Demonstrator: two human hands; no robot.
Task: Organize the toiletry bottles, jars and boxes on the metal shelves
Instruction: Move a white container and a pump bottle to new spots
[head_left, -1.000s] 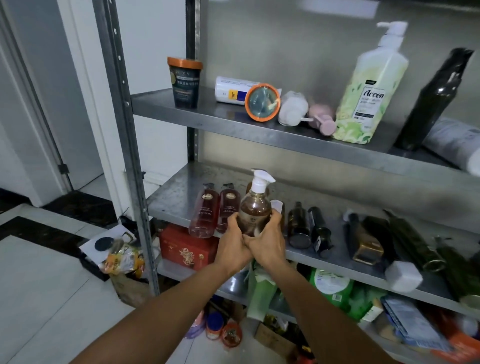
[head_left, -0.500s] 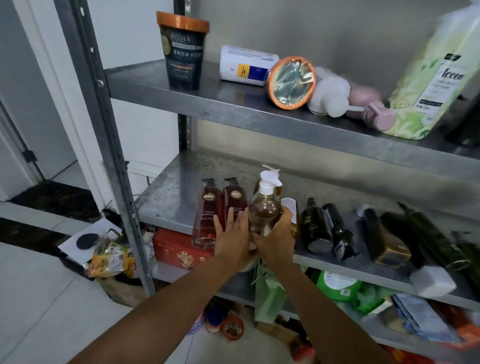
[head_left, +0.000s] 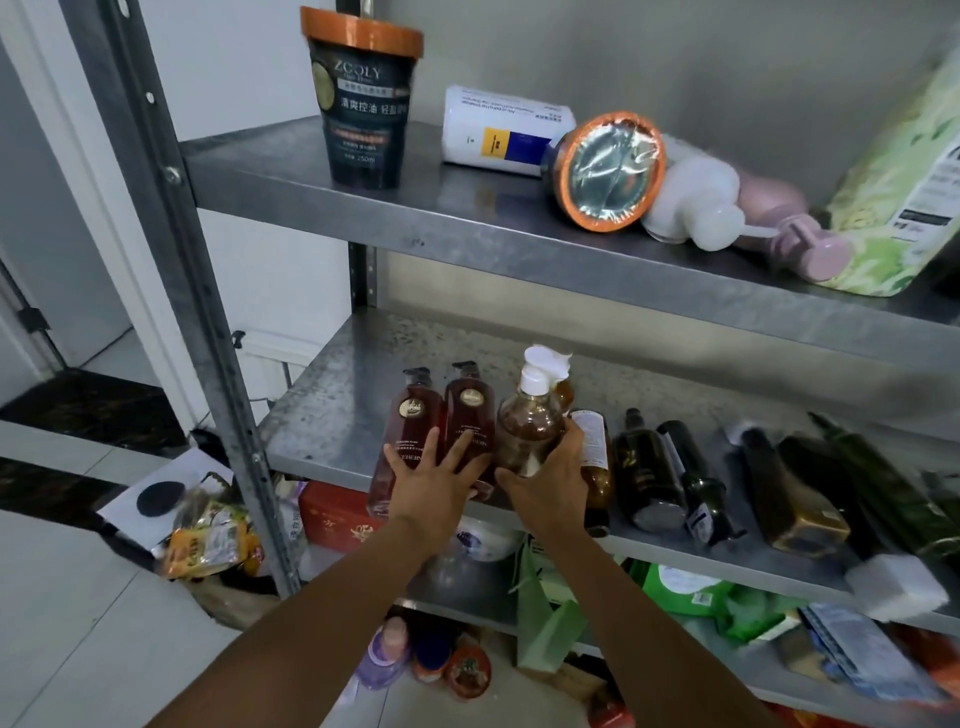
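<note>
Right hand (head_left: 550, 488): fingers and thumb curled round the lower body of the amber pump bottle (head_left: 530, 431), holding it upright at the front edge of the middle shelf (head_left: 353, 395). The bottle has a white pump head; its base is hidden behind the hand.

Left hand (head_left: 434, 483): fingers straight and spread, laid flat against the fronts of the two red bottles (head_left: 470, 421). It holds nothing. The red bottles stand side by side, just left of the amber pump bottle and touching it or nearly so.

Right of the amber pump bottle, a brown labelled bottle (head_left: 595, 452) lies beside the right hand, followed by a row of dark bottles (head_left: 644, 467) lying on their sides along the middle shelf. A white block (head_left: 898, 582) sits at the shelf's front edge, far right.

Upper shelf (head_left: 467, 208): a black jar (head_left: 366, 104) with an orange lid stands upright at the left. A white tube (head_left: 498, 132), a foil-sealed orange jar (head_left: 608, 169), a white pump bottle (head_left: 696, 208) and a pink bottle (head_left: 779, 218) lie on their sides. A large green bottle (head_left: 893, 182) is at the right edge.

Below the middle shelf: a red box (head_left: 332, 514).
</note>
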